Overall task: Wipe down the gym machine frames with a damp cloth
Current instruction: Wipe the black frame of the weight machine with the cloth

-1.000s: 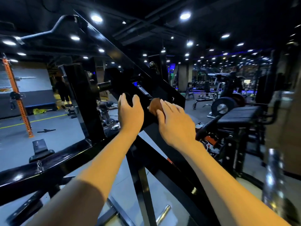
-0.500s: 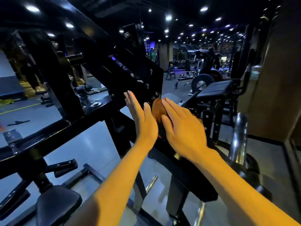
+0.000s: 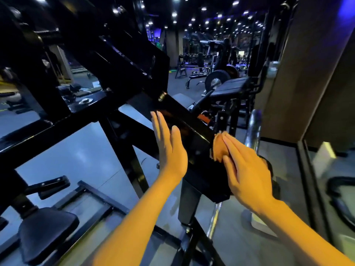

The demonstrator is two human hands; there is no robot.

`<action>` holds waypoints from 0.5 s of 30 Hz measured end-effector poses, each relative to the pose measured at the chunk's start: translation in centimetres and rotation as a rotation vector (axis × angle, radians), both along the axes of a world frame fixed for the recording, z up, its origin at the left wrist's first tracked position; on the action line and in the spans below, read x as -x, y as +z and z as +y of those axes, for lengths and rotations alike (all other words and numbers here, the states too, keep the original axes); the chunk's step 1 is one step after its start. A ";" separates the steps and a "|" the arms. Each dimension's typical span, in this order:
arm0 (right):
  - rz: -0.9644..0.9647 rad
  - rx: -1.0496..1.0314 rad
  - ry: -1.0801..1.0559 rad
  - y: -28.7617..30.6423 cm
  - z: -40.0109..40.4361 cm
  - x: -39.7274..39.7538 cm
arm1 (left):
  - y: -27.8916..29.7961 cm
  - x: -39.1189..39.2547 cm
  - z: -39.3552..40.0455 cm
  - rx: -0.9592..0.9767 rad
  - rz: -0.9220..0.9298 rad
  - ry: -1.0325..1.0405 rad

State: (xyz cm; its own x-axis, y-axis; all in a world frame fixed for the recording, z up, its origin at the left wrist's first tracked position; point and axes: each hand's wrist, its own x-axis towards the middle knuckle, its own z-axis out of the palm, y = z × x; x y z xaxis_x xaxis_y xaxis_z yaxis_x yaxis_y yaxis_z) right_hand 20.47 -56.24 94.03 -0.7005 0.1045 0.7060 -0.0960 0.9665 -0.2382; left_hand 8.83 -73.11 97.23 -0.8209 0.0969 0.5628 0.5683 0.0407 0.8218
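1. A black sloping frame beam (image 3: pixel 184 129) of the gym machine runs from the upper left of the frame down to the lower centre, glossy on its top edge.
2. The right hand (image 3: pixel 247 169), right of centre, lies with straight fingers flat over an orange-brown cloth (image 3: pixel 218 148) and presses it against the beam's right face; nothing is pinched, the fingers lie close together.
3. The cloth sits on the beam just above its lower end block, mostly covered by the fingertips, its edges blurred.
4. The left hand (image 3: pixel 169 148), at centre, is held flat and upright with fingers straight and slightly apart, palm against the beam's left face; it holds nothing.
5. A padded bench (image 3: pixel 230 88) stands in the upper right, well beyond the hands.
6. A black seat pad (image 3: pixel 46 233) shows in the lower left.
7. A chrome post (image 3: pixel 253 129) rises just behind the right hand.
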 end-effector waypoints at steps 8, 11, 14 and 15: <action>0.042 -0.025 0.002 1.8 -2.4 3.2 | -2.1 -2.7 3.0 -0.036 -0.053 0.119; 0.017 -0.006 0.024 -2.8 2.6 -1.5 | -3.5 -4.7 5.0 -0.072 -0.063 0.144; -0.064 0.067 0.101 -7.0 7.1 -4.6 | -4.9 -7.4 7.1 -0.102 -0.134 0.167; -0.094 0.055 0.103 -7.8 8.2 -5.6 | -5.2 -8.6 7.9 -0.120 -0.179 0.186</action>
